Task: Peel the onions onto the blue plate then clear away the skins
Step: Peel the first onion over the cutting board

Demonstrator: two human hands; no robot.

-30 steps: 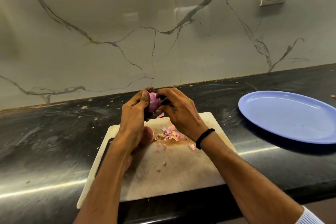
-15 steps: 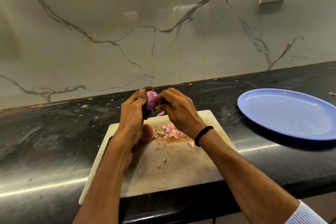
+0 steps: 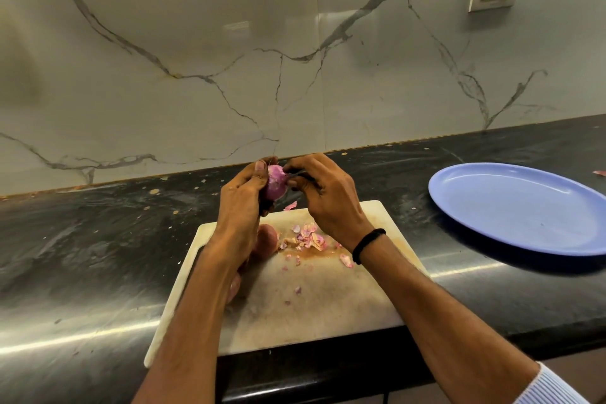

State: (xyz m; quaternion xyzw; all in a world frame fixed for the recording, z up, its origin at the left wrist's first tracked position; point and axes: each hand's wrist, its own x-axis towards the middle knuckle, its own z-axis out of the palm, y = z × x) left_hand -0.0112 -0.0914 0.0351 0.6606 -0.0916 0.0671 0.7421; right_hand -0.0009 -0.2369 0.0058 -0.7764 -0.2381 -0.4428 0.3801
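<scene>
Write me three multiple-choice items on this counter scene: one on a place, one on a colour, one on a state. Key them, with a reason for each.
1. Where do the loose onion skins lie?
A. in a bowl
B. on the cutting board
C. on the floor

2. What colour is the band on the right wrist?
A. white
B. black
C. red

3. What state is the blue plate in?
A. bare of onions
B. heaped with peeled onions
C. upside down

Key:
1 B: the pink scraps sit on the board, below the hands.
2 B: a black loop rings the wrist.
3 A: its face shows plain blue. The onion being peeled is in the grip of the left hand, and the right hand picks at it.
</scene>
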